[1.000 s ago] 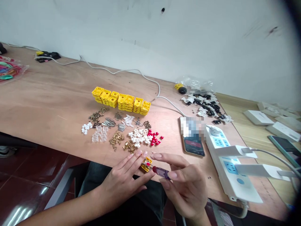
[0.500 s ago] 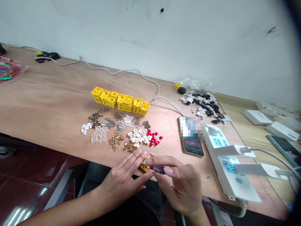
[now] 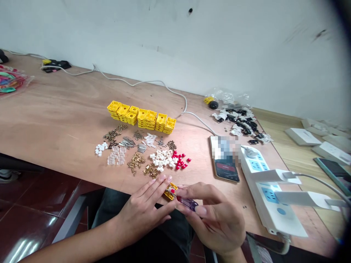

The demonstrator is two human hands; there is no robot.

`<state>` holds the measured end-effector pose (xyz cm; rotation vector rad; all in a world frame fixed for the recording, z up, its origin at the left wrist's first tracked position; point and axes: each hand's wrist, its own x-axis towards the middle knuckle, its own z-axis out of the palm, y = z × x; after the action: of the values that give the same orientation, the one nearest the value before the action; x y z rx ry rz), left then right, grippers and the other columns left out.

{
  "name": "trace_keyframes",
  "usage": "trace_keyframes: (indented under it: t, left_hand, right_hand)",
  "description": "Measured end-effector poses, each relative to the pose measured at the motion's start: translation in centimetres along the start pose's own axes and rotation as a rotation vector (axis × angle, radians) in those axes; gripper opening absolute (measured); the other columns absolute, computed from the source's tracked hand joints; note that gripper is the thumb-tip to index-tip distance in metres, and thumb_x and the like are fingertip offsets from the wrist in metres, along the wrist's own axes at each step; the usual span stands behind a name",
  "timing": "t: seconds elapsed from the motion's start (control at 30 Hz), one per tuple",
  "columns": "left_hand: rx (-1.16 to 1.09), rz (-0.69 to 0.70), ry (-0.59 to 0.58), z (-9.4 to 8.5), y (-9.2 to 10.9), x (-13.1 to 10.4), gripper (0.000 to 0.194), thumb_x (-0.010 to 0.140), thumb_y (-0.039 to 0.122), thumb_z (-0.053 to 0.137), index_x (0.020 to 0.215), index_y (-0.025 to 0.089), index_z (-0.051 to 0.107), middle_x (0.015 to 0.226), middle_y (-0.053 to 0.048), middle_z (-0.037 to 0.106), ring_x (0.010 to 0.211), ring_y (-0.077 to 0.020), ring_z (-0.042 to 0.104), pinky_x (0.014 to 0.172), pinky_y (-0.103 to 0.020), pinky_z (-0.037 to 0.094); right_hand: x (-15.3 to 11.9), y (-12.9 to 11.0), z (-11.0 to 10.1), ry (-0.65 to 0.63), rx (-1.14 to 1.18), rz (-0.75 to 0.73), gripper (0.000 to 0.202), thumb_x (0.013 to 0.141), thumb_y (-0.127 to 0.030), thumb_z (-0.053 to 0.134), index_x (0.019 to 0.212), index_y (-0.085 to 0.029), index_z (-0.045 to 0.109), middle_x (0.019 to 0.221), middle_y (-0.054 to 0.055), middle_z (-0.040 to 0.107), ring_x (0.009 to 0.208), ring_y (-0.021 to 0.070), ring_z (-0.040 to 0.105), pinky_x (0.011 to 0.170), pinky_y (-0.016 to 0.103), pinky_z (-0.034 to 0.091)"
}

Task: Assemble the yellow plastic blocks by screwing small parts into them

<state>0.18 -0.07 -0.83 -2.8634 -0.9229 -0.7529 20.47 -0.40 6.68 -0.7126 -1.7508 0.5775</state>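
At the table's front edge my left hand [image 3: 149, 202] steadies a small yellow plastic housing [image 3: 172, 186], its fingers along the left side and thumb below. A red piece [image 3: 172, 191] shows inside the housing. My right hand [image 3: 216, 215] grips a screwdriver [image 3: 188, 203] with a dark purple, see-through handle, and its tip reaches into the housing. Fingers hide part of the housing and where the tip touches. Just beyond lie brass pieces [image 3: 150, 171], white plastic parts [image 3: 163, 159] and red caps [image 3: 181, 160].
Stacked yellow housings [image 3: 142, 116] stand in a row farther back. Small screws [image 3: 115, 132], clear plastic parts [image 3: 116, 156] and metal strips [image 3: 128, 143] lie in piles. To the right are a phone [image 3: 225, 160], a power strip [image 3: 274, 197] and black-and-white parts [image 3: 241, 122].
My right hand and the screwdriver have shifted slightly right and down, with the handle more tilted. The red piece in the housing now shows. My left hand is almost unmoved.
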Motion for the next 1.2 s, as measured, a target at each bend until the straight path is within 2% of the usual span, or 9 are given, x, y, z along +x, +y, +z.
trace_keyframes:
  t: [0.07, 0.17, 0.3, 0.5, 0.57, 0.67, 0.87, 1.07, 1.2]
  left_hand:
    - [0.006, 0.002, 0.000, 0.10, 0.00, -0.06, 0.058, 0.098, 0.043, 0.065, 0.150, 0.026, 0.045, 0.161, -0.018, 0.042, 0.149, -0.0330, 0.041, 0.117, -0.043, 0.044]
    - [0.019, 0.006, -0.007, 0.02, 0.00, -0.04, 0.059, 0.099, 0.045, 0.063, 0.152, 0.026, 0.043, 0.160, -0.017, 0.043, 0.149, -0.0329, 0.041, 0.117, -0.043, 0.044]
    - [0.020, 0.004, -0.001, -0.20, 0.06, 0.11, 0.060, 0.098, 0.043, 0.065, 0.152, 0.029, 0.043, 0.159, -0.016, 0.045, 0.148, -0.0311, 0.043, 0.116, -0.041, 0.044]
    - [0.047, 0.004, 0.001, 0.05, 0.14, 0.04, 0.058, 0.100, 0.041, 0.062, 0.152, 0.023, 0.043, 0.158, -0.018, 0.045, 0.149, -0.0323, 0.041, 0.117, -0.042, 0.043]
    - [0.040, 0.012, -0.004, -0.03, 0.08, 0.07, 0.059, 0.100, 0.041, 0.061, 0.154, 0.025, 0.041, 0.157, -0.018, 0.047, 0.148, -0.0328, 0.042, 0.115, -0.043, 0.045]
    - [0.031, 0.012, -0.007, -0.27, 0.01, 0.22, 0.060, 0.100, 0.038, 0.062, 0.155, 0.029, 0.039, 0.155, -0.018, 0.049, 0.147, -0.0317, 0.044, 0.114, -0.042, 0.047]
    - [0.038, 0.001, -0.007, -0.30, 0.07, 0.25, 0.058, 0.100, 0.038, 0.063, 0.153, 0.027, 0.041, 0.157, -0.018, 0.047, 0.148, -0.0314, 0.044, 0.116, -0.043, 0.045]
    - [0.025, 0.011, 0.022, -0.26, 0.01, 0.24, 0.060, 0.099, 0.039, 0.063, 0.154, 0.028, 0.041, 0.153, -0.017, 0.051, 0.146, -0.0312, 0.046, 0.113, -0.041, 0.048]
    - [0.010, -0.003, 0.014, -0.37, 0.03, 0.30, 0.052, 0.100, 0.035, 0.062, 0.149, 0.026, 0.048, 0.156, -0.018, 0.048, 0.148, -0.0316, 0.044, 0.116, -0.042, 0.046]
  right_hand:
    - [0.13, -0.09, 0.07, 0.058, -0.040, -0.013, 0.040, 0.083, 0.003, 0.071, 0.104, -0.029, 0.059, 0.099, 0.001, 0.072, 0.084, 0.0167, 0.078, 0.067, 0.030, 0.068]
    - [0.21, -0.22, -0.08, 0.005, -0.021, 0.020, 0.037, 0.086, -0.005, 0.072, 0.109, -0.028, 0.057, 0.108, 0.005, 0.075, 0.091, 0.0198, 0.079, 0.072, 0.034, 0.069]
    - [-0.01, -0.15, -0.21, -0.079, 0.063, 0.080, 0.047, 0.088, 0.005, 0.059, 0.120, -0.028, 0.053, 0.121, 0.008, 0.075, 0.105, 0.0220, 0.077, 0.078, 0.037, 0.070]
    - [0.22, -0.08, -0.18, 0.074, 0.018, 0.022, 0.038, 0.079, -0.002, 0.081, 0.100, -0.029, 0.063, 0.095, -0.001, 0.073, 0.080, 0.0165, 0.078, 0.068, 0.031, 0.069]
    - [0.18, -0.12, -0.45, 0.022, 0.003, 0.031, 0.039, 0.083, -0.003, 0.077, 0.109, -0.028, 0.063, 0.103, 0.003, 0.075, 0.088, 0.0190, 0.079, 0.073, 0.034, 0.070]
    - [-0.04, -0.02, -0.70, -0.083, 0.007, 0.060, 0.053, 0.084, 0.006, 0.062, 0.125, -0.027, 0.057, 0.119, 0.008, 0.075, 0.104, 0.0231, 0.077, 0.077, 0.038, 0.070]
    - [0.07, 0.21, -0.27, 0.094, 0.001, 0.036, 0.045, 0.077, 0.005, 0.076, 0.105, -0.028, 0.063, 0.096, 0.000, 0.072, 0.082, 0.0168, 0.077, 0.069, 0.031, 0.069]
    - [-0.26, -0.01, -0.49, -0.083, 0.040, 0.103, 0.050, 0.086, 0.006, 0.060, 0.123, -0.028, 0.054, 0.120, 0.009, 0.076, 0.105, 0.0248, 0.078, 0.077, 0.041, 0.070]
    - [0.16, 0.12, -0.15, 0.071, 0.018, 0.021, 0.046, 0.080, 0.005, 0.075, 0.110, -0.027, 0.061, 0.103, 0.002, 0.077, 0.087, 0.0181, 0.079, 0.071, 0.031, 0.069]
